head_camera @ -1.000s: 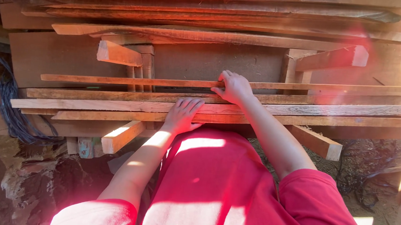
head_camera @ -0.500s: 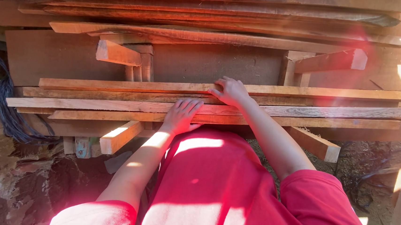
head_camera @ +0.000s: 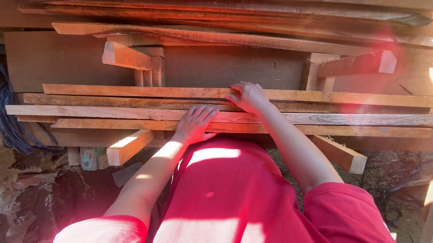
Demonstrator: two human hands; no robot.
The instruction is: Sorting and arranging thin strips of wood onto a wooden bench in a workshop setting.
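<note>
Reddish-brown, rough-sawn and long, the thin wooden plank at the far edge of the stack (head_camera: 127,89) lies flat on top of the other boards with its long axis running left to right across the whole view, square to the person's reach. The right hand (head_camera: 248,97) is on it near mid-length, palm down with the fingers curled over the plank's far edge; how tightly they grip cannot be told. The left hand (head_camera: 196,122) lies nearer the body, flat and open with fingers spread, pressing on the pale near plank (head_camera: 100,113) one or two boards closer in, holding nothing. So the right hand is the one on the far plank, and the plank extends well out to both sides of it, somewhat farther toward the right. Beyond it sits a wide dark wooden panel (head_camera: 53,54) with short pale wood blocks (head_camera: 124,55) on it, and a dark coil of cable (head_camera: 3,117) hangs at the left end of the stack.
</note>
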